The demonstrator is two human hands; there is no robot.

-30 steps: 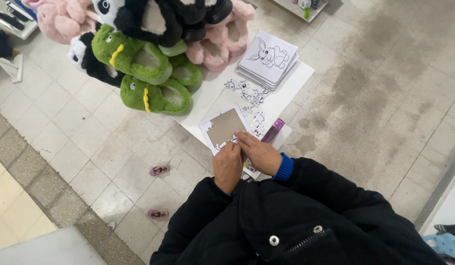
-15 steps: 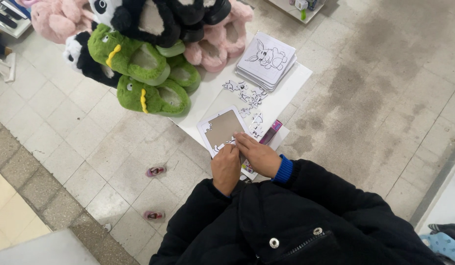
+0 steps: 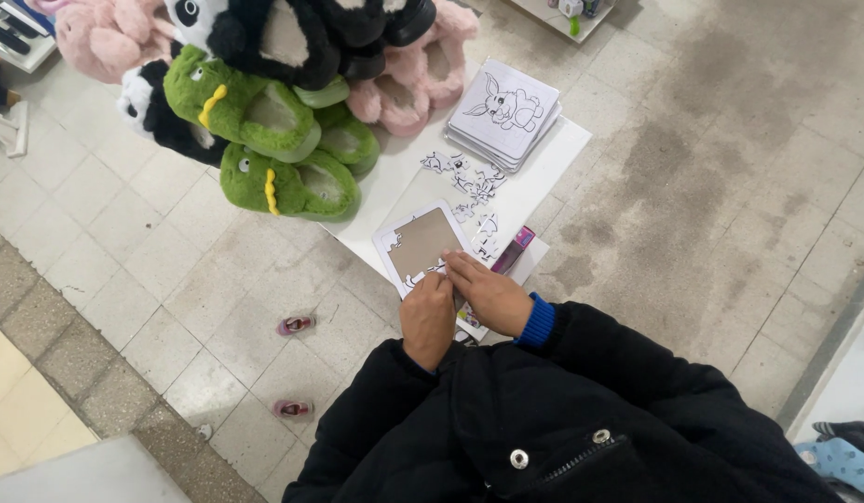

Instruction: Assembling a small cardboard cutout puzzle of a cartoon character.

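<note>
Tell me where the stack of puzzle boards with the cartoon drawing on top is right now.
In the head view, the stack of puzzle boards sits at the far right corner of the white table, beside the pink plush slippers and beyond the loose puzzle pieces.

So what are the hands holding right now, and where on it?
Both hands, left and right, press on the puzzle tray's near edge; any lifted piece can't be told.

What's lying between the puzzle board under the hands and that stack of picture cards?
Loose puzzle pieces, scattered on the white sheet between the puzzle board and the stack of picture cards, in the head view.
</note>
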